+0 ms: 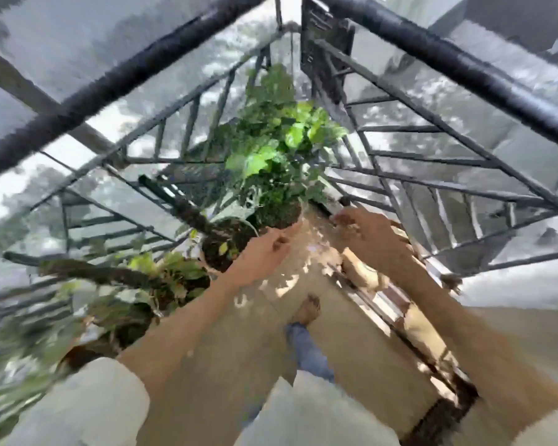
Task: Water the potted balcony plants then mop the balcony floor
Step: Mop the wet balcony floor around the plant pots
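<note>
Potted plants stand in a row along the left side of a narrow balcony, against a dark metal railing [187,136] with slanted bars. Farthest off is a leafy green plant [281,146] in a round pot [284,217], lit brightly on its upper leaves; nearer is a second pot [221,249] of dark soil with a thick stem leaning out of it, and nearest is a third plant [136,294] with mottled leaves, badly blurred. The tan floor [345,342] runs between the pots and a second railing [432,175] on the right, with patches of sunlight across it. Both arms reach forward in short pale sleeves. The left hand [264,252] is just beside the rim of the far pot, fingers curled loosely; blur hides whether it touches the rim, and I cannot tell if it has hold of anything. The right hand [371,236] is held over the floor near the right railing, fingers bent and slightly spread, with nothing visibly in them. A bare foot [308,312] and a blue trouser leg [306,349] show below, on the floor between the arms.
</note>
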`<state>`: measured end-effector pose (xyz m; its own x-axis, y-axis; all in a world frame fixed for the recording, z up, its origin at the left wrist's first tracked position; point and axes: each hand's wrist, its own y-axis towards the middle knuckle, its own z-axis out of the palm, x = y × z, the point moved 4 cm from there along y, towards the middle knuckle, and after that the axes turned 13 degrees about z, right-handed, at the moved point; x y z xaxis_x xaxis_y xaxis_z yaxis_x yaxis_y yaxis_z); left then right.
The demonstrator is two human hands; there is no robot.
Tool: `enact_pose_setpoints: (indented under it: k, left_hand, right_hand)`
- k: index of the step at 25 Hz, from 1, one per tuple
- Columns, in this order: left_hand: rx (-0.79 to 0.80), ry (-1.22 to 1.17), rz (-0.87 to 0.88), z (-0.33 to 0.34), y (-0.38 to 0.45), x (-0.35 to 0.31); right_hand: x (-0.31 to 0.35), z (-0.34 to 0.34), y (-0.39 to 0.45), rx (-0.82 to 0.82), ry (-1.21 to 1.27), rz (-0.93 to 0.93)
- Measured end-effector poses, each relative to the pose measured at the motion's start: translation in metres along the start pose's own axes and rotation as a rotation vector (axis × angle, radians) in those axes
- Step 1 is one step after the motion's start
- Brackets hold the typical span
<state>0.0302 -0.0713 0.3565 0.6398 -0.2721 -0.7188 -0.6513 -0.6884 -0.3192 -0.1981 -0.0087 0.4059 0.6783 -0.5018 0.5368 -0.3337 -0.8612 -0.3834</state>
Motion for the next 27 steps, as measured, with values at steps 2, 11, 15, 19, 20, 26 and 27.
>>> enact_pose_setpoints:
  k: [2,11,15,19,20,26,27]
  left_hand:
    - [-0.226,-0.105,-0.088,-0.018,-0.119,0.016]
    - [-1.183,-0.318,-0.505,0.078,-0.639,0.058]
    - [-1.456,-0.385,-0.728,0.152,-0.790,0.073]
    - [-1.624,-0.439,-0.923,0.218,-0.909,0.097]
    - [-1.642,-0.450,-0.963,0.228,-0.931,0.101]
    - [-1.828,-0.547,-1.195,0.279,-1.084,0.128]
    - [-1.856,-0.560,-1.226,0.285,-1.109,0.130]
  right_hand:
    - [0.066,0.033,-0.066,0.063,-0.008,-0.166]
    - [0.262,0.247,-0.401,0.630,-0.182,-0.872]
    - [0.297,0.339,-0.519,0.818,-0.338,-1.130]
    - [0.331,0.440,-0.626,0.961,-0.487,-1.347]
    - [0.338,0.461,-0.648,0.988,-0.511,-1.378]
    - [0.383,0.616,-0.820,1.214,-0.600,-1.590]
    - [0.393,0.636,-0.848,1.236,-0.581,-1.599]
